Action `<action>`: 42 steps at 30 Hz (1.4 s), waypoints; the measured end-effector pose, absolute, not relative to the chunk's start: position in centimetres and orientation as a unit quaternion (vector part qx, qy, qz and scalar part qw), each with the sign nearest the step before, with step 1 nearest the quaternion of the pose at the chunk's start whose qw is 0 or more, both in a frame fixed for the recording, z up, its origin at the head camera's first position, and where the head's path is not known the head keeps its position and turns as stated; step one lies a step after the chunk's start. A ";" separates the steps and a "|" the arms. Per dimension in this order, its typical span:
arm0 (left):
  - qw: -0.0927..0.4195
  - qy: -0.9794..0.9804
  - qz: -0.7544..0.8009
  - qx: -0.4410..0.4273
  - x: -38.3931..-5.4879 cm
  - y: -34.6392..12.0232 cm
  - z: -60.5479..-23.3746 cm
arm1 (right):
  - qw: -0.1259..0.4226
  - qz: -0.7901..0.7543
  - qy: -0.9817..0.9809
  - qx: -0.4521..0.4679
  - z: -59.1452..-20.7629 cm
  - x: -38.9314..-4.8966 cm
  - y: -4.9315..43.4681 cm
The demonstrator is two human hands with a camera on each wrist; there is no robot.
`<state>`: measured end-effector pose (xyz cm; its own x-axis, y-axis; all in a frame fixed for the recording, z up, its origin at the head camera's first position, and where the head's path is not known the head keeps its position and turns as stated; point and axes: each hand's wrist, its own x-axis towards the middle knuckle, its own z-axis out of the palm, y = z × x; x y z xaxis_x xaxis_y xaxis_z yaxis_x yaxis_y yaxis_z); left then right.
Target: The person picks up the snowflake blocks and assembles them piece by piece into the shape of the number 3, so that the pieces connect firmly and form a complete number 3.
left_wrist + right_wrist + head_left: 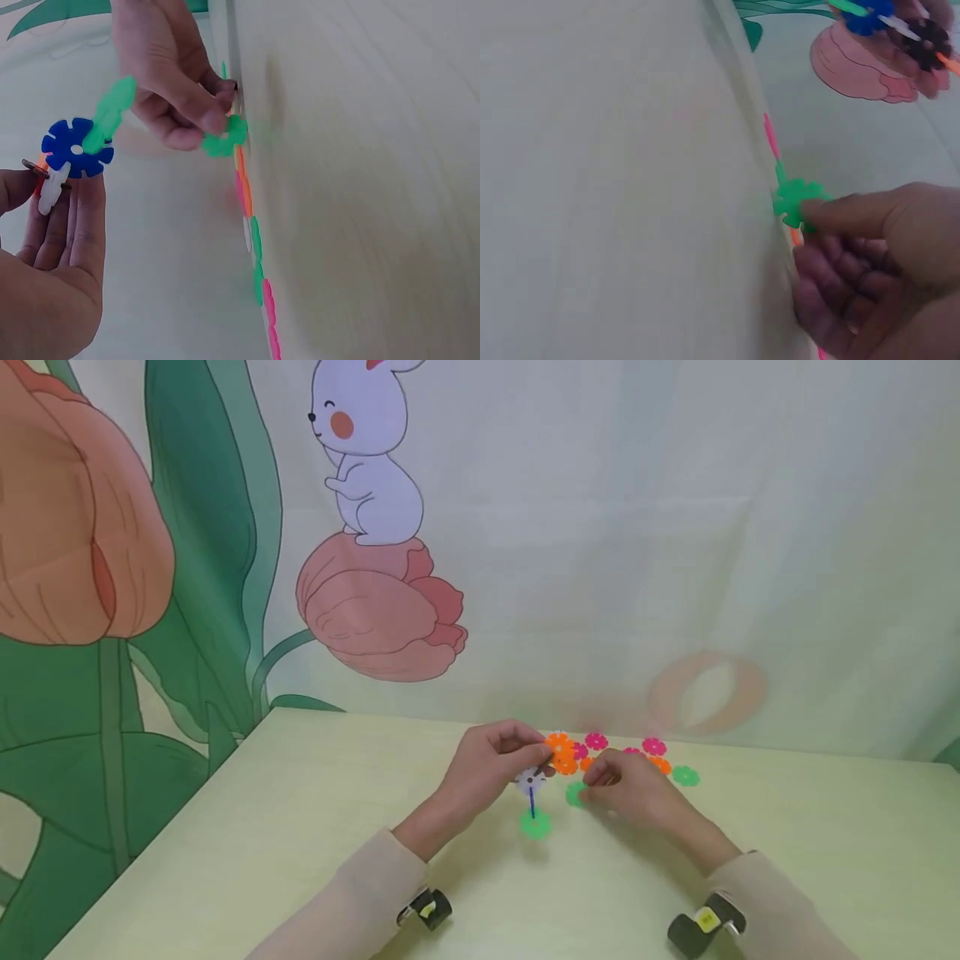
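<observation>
In the head view my left hand [483, 772] holds a short chain of notched, flower-shaped plastic discs above the table. The chain has a green disc [536, 823] at its near end, then a blue disc [58, 142], a white disc [529, 782], a dark brown disc [928, 45] and an orange disc [950, 64]. Thumb and fingers pinch it around the brown and orange discs. To the right, my right hand [637, 793] pinches a separate green disc [791, 201] between thumb and fingers, apart from the chain.
Several loose discs lie on the pale table [795, 843] toward its back, among them a pink disc [655, 746] and another green disc [686, 776]. Behind the table hangs a curtain [562, 568] printed with tulips and a rabbit.
</observation>
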<state>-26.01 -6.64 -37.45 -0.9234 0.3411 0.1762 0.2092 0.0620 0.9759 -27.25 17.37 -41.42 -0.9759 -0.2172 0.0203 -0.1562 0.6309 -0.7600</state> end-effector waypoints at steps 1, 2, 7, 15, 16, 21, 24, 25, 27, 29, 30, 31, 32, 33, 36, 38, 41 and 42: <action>0.048 0.731 0.656 0.184 -26.0 -6.7 -37.5 | 0.030 -0.435 0.893 -0.111 -41.2 -27.2 17.6; 0.046 0.733 0.654 0.180 -26.0 -6.8 -37.6 | 0.018 -0.453 0.883 -0.122 -41.0 -27.1 17.8; 0.046 0.736 0.655 0.164 -26.1 -7.0 -37.7 | -0.084 -0.511 0.836 -0.180 -39.1 -26.4 18.5; 0.053 0.719 0.673 0.163 -26.3 -6.8 -37.6 | -0.160 -0.491 0.826 -0.227 -37.1 -25.5 18.2; 0.054 0.718 0.675 0.164 -26.3 -6.8 -37.6 | -0.162 -0.491 0.825 -0.228 -37.1 -25.4 18.1; 0.052 0.719 0.672 0.168 -26.3 -6.8 -37.5 | -0.178 -0.492 0.819 -0.236 -37.2 -25.3 17.9; 0.049 0.725 0.666 0.168 -26.3 -6.8 -37.5 | -0.200 -0.494 0.803 -0.266 -37.2 -25.3 17.7; 0.049 0.726 0.665 0.168 -26.4 -6.8 -37.5 | -0.209 -0.492 0.798 -0.278 -37.2 -25.3 17.6; 0.051 0.727 0.664 0.167 -26.4 -6.8 -37.5 | -0.227 -0.489 0.786 -0.301 -37.2 -25.3 17.4; 0.054 0.727 0.664 0.166 -26.4 -6.7 -37.5 | -0.245 -0.483 0.778 -0.318 -37.2 -25.2 17.2; 0.055 0.726 0.665 0.167 -26.4 -6.7 -37.6 | -0.252 -0.482 0.774 -0.323 -37.1 -25.2 17.2; 0.057 0.724 0.666 0.167 -26.4 -6.7 -37.6 | -0.256 -0.483 0.772 -0.325 -37.1 -25.1 17.1; 0.058 0.724 0.666 0.169 -26.4 -6.7 -37.6 | -0.260 -0.484 0.769 -0.326 -37.0 -25.1 17.1; 0.059 0.724 0.665 0.170 -26.4 -6.7 -37.6 | -0.262 -0.486 0.768 -0.324 -37.0 -25.0 17.0; 0.064 0.719 0.669 0.177 -26.3 -6.6 -37.6 | -0.261 -0.500 0.766 -0.308 -37.1 -24.9 16.9; 0.070 0.715 0.672 0.179 -26.3 -6.6 -37.5 | -0.252 -0.517 0.763 -0.294 -37.2 -25.0 16.9; 0.080 0.708 0.678 0.181 -26.3 -6.7 -37.3 | -0.230 -0.547 0.757 -0.273 -37.3 -24.9 16.9; 0.082 0.707 0.678 0.182 -26.3 -6.7 -37.2 | -0.225 -0.552 0.757 -0.268 -37.3 -24.9 16.9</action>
